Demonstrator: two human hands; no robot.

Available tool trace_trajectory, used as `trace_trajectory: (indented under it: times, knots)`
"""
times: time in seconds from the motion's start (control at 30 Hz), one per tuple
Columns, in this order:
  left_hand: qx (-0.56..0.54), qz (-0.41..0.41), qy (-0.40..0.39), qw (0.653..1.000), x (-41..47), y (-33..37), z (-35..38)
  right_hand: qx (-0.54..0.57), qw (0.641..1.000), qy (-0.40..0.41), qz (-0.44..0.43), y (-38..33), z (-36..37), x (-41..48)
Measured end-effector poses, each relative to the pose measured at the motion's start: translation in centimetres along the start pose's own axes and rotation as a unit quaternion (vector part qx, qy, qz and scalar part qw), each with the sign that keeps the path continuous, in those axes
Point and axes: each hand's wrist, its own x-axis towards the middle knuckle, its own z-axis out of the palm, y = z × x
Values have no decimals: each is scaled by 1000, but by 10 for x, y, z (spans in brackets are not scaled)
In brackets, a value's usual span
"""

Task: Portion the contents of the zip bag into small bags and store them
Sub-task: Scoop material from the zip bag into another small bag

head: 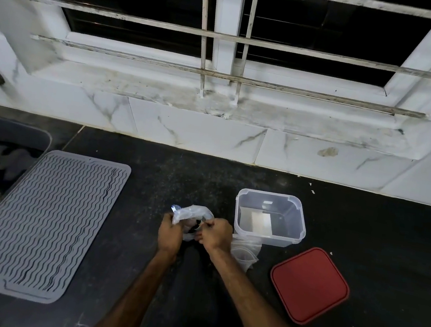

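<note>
Zip bag (191,215): held clear of the worktop (180,175), directly in front, between left hand (170,233) and right hand (215,234). Gripped by both hands with fingers curled into the crumpled plastic, the right pinching near the top edge; judged an attempt to part the seal and reach the dark contents. Contents only partly visible, not identifiable. Small bags (245,252) laid flat just right of the hands, within easy reach for filling. Clear container (267,240) standing open behind them, red lid (309,285) set aside nearby, apparently ready to receive filled portions. No portion seen filled yet. Drying mat (36,222) and sink (7,136) well apart, to the left.
</note>
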Motion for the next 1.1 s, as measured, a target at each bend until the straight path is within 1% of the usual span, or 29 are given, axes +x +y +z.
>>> trace_trajectory:
  times: [0.07, 0.2, 0.3, 0.43, 0.6, 0.7, 0.77, 0.87, 0.93, 1.0, 1.07, 1.1]
  knots:
    - [-7, -4, -3, 1000, 3, -5, 0, 0, 1000, 1, 7, 6, 5, 7]
    - [-39, -18, 5, 999, -2, 6, 1, 16, 1000, -3, -2, -24, -9, -20]
    - [-16, -7, 15, 1000, 4, -3, -1, 23, 1000, -4, -3, -31, -12, -28]
    - [-5, -16, 21, 1000, 20, -22, -2, 17, 1000, 10, -9, -35, -16, -34]
    - [-36, -19, 19, 999, 4, 7, 1, 28, 999, 5, -15, -43, -21, -43]
    - [-55, -26, 34, 998, 0, 15, -1, 37, 999, -2, -18, -48, -23, -50]
    - [-59, -29, 40, 997, 0, 15, -2, 71, 997, -9, -4, -49, -25, -54]
    - [-77, -32, 32, 996, 0, 18, -2, 128, 991, -19, 41, -51, -29, -58]
    - [-85, -32, 25, 996, 0, 16, -3, 133, 989, -19, 59, -54, -32, -60]
    - [-90, -33, 20, 995, 1, 13, -3, 93, 995, -8, 45, -51, -31, -59]
    - [-98, -33, 24, 994, 0, 9, -1, -14, 1000, 19, -6, -48, -30, -58]
    - [-108, -28, 25, 993, -2, 9, 1, -73, 996, 31, -28, -47, -29, -58]
